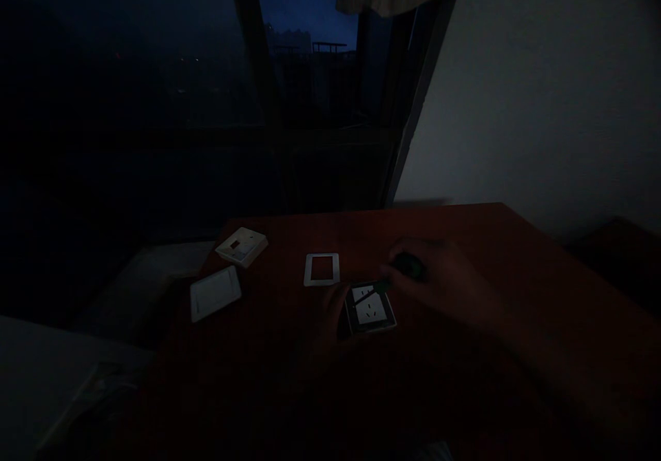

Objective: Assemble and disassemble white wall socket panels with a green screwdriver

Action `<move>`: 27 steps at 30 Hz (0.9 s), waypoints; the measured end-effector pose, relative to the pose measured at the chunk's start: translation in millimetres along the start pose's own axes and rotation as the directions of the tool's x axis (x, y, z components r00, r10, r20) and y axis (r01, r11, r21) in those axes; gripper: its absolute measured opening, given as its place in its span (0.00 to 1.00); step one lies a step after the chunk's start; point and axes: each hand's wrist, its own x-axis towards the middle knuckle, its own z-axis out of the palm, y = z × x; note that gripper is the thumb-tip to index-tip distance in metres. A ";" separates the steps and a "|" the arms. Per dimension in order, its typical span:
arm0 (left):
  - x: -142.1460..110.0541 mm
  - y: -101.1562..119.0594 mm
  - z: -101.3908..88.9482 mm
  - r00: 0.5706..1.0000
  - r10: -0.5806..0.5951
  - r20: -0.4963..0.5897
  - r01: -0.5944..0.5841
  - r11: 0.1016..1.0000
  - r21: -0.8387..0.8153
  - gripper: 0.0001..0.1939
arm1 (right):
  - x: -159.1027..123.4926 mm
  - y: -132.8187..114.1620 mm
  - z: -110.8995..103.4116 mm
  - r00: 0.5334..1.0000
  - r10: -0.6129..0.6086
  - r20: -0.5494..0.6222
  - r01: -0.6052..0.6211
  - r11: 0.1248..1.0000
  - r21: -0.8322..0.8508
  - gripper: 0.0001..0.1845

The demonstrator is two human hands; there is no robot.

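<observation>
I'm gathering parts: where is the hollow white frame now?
In the head view, the hollow white frame lies near the middle, on the reddish table, beyond the left hand and up-left of the power socket.

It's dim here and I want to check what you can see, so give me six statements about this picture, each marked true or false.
The right hand holds a green-handled screwdriver. True.
The left hand is at the left side of the power socket. True.
The screwdriver points away from the socket. False: it reaches over the socket's face.
The white square frame lies on the tabletop. True.
The flat white panel lies right of the socket. False: it lies left.
Outside is bright daylight. False: the sky is dark blue.
</observation>
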 end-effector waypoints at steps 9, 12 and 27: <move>1.3 -4.1 4.0 0.999 0.026 -0.039 -0.026 1.000 -0.005 0.44 | 24.6 -40.5 -16.1 0.971 -0.086 0.225 0.137 0.965 -0.224 0.11; 1.2 -6.1 5.3 0.997 0.050 -0.055 -0.049 0.999 0.011 0.45 | 29.7 -44.3 -14.4 0.958 -0.144 0.247 0.205 0.948 -0.242 0.10; 0.9 -8.1 5.5 0.997 0.040 -0.065 -0.038 0.999 0.026 0.44 | 42.5 -47.1 -11.1 0.962 -0.101 0.255 0.188 0.920 -0.345 0.14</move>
